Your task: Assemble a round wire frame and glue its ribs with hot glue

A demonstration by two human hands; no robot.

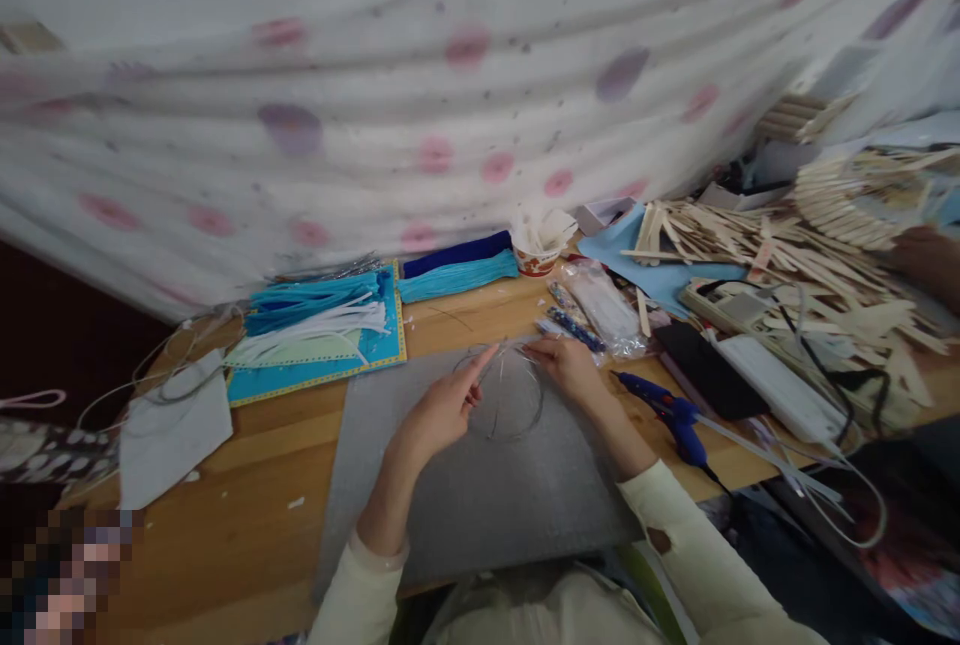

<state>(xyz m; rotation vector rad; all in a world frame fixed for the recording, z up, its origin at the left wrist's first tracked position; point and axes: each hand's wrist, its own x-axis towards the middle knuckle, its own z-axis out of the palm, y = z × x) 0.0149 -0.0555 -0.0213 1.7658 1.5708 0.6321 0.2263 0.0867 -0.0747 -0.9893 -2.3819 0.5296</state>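
Thin grey wire [541, 403] is bent into rounded, crossing loops above the grey mat [450, 515]. My left hand [444, 409] is at the upper left of the loops, its index finger straight along the wire and its other fingers curled. It seems to pinch the wire there, though the thumb is partly hidden. At the top right of the loops, my right hand [568, 365] closes thumb and fingertips on the same wire. Exactly where the strands cross between my fingertips is too fine to make out.
A blue glue gun [671, 412] lies right of the mat, beside a black phone-like slab [705, 370] and a white power strip [784, 395]. Pipe cleaners [315, 305] lie on a blue board at left. Wooden sticks [795, 255] pile up near another person's hand [930, 260].
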